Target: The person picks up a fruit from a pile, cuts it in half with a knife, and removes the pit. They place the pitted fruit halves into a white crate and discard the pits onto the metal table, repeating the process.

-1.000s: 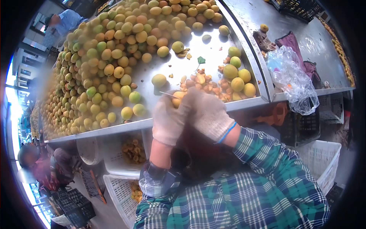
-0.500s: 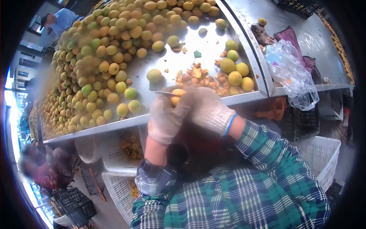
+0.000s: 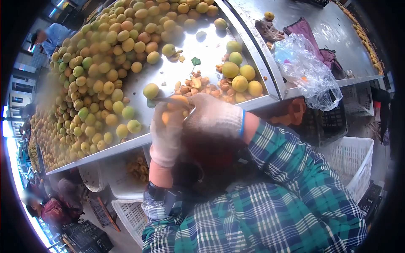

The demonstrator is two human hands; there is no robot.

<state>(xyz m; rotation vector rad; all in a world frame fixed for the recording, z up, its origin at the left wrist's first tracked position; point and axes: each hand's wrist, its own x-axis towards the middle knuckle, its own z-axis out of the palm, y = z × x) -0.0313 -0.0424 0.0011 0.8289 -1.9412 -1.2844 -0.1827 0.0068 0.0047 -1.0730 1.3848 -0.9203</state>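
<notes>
My left hand (image 3: 163,137), in a whitish glove, is closed around an apricot (image 3: 178,101) whose orange flesh shows. My right hand (image 3: 215,114), gloved with a blue cuff edge, presses against it, fingers curled on a small knife; a thin shiny edge (image 3: 190,114) shows between the hands, but its handle is hidden. Both hands are blurred, just over the metal table's front rim (image 3: 143,139). Beyond them lie a heap of apricot pits and scraps (image 3: 200,85) and several whole apricots (image 3: 239,83). One apricot (image 3: 150,90) sits left of the hands.
A large pile of apricots (image 3: 97,86) covers the table's left side. A clear plastic bag (image 3: 310,76) and purple cloth (image 3: 303,31) lie on the right table. White crates (image 3: 348,158) and a crate with fruit pieces (image 3: 137,168) stand below. Other people (image 3: 59,36) are at left.
The view has shifted, so the table and fruit appear further left. The apricot between my hands now shows more orange flesh, and my right hand has turned beside it.
</notes>
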